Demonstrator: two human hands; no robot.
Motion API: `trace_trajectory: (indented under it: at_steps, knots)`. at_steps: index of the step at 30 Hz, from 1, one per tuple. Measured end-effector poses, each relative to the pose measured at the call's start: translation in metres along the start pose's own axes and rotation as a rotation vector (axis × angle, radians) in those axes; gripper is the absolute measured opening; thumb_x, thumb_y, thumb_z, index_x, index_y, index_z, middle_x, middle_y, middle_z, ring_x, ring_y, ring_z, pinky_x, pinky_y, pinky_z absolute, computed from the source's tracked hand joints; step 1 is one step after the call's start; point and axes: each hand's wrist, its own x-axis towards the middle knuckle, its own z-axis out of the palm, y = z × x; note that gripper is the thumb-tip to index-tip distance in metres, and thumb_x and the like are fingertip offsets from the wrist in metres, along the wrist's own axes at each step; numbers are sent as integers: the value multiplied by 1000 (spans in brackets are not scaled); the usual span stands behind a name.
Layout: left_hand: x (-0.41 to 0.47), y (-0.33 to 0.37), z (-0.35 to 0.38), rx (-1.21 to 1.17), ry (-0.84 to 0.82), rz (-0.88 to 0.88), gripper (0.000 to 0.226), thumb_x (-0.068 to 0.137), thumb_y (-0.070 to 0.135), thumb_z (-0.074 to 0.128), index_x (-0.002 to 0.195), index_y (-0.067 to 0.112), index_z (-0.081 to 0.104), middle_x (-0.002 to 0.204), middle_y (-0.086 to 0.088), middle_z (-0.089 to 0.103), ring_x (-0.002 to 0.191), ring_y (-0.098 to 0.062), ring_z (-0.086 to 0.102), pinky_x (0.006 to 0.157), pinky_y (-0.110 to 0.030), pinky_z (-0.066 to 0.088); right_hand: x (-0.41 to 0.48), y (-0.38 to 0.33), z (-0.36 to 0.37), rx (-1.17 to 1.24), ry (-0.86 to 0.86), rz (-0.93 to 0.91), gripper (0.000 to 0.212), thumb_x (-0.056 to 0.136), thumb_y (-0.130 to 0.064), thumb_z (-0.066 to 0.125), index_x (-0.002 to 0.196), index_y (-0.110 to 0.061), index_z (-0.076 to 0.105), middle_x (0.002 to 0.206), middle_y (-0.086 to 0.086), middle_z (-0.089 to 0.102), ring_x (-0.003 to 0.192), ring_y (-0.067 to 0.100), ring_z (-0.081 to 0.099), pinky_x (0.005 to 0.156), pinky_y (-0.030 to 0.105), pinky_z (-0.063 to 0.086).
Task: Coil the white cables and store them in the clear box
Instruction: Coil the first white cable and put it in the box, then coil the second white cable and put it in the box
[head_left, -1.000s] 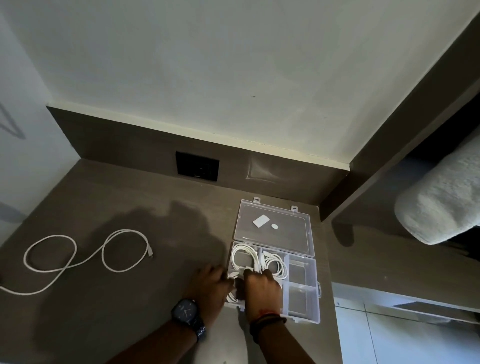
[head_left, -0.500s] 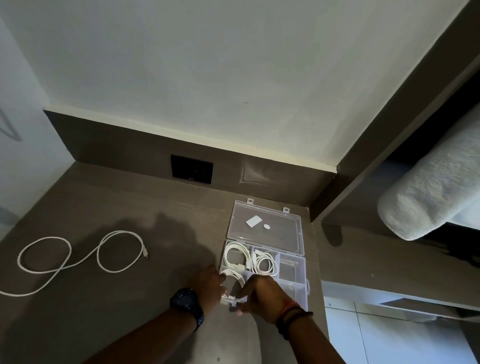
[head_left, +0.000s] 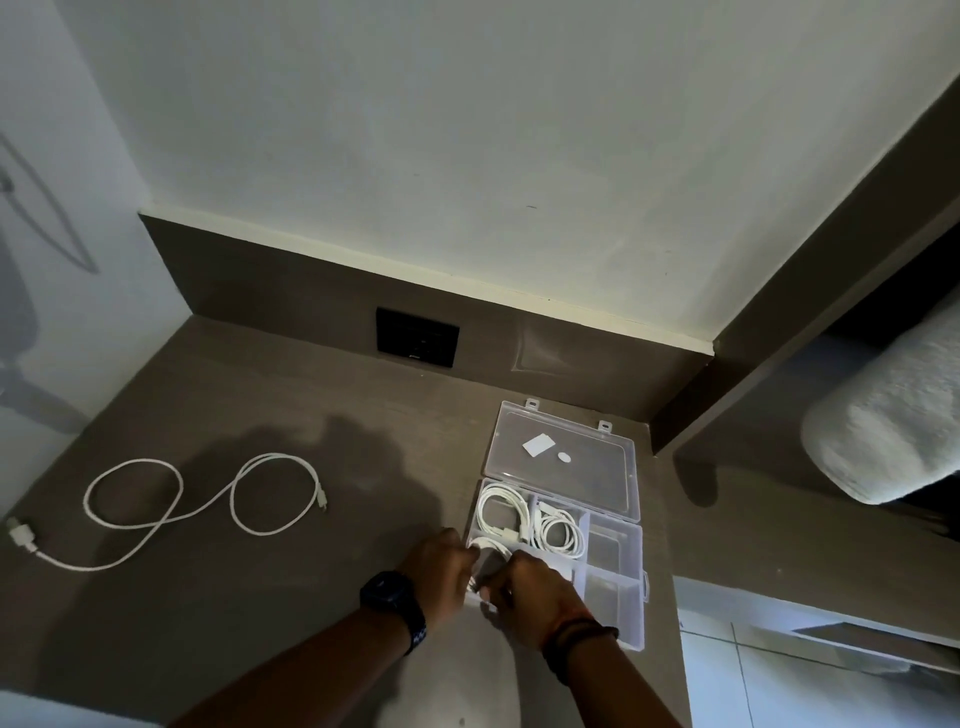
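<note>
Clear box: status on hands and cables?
Both hands, left hand and right hand, pinching a white cable at clear box near-left corner. Two coils inside. Loose cable uncoiled on desk. Nothing blocking.

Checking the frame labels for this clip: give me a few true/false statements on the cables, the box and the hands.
1. The clear box has its lid open. True.
2. Every white cable is already in the box. False: a loose cable lies uncoiled on the desk, to the left.
3. Both hands are at the box's near-left corner, on a white cable. True: left hand, right hand.
4. The watch is on the right wrist. False: it is on the left.
5. All box compartments hold cables. False: the right-hand ones look empty.
</note>
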Motion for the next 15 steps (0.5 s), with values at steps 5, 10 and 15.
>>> trace_trajectory:
  at_steps: [5, 10, 15]
  knots:
    - [-9, -14, -17, -258, 55, 63, 35, 87, 17, 52, 121, 20, 57, 111, -14, 64, 101, -28, 58, 87, -29, 46, 3, -11, -8, -62, 110, 19, 23, 79, -40, 56, 88, -19, 58, 104, 11, 65, 98, 30, 61, 79, 31, 49]
    - [-28, -78, -65, -268, 366, -112, 27, 78, 32, 63, 94, 12, 71, 84, -11, 70, 79, -22, 62, 75, -31, 46, 23, -45, -20, 10, 468, -107, 25, 88, -33, 52, 103, -22, 69, 102, 4, 68, 97, 23, 58, 83, 32, 46]
    - [-63, -168, -93, -8, 320, -318, 25, 59, 40, 74, 74, 21, 74, 77, -5, 75, 71, -29, 69, 67, -32, 56, 78, -123, 1, 111, 337, -237, 21, 89, -22, 54, 84, -11, 71, 90, 14, 70, 83, 30, 62, 76, 32, 46]
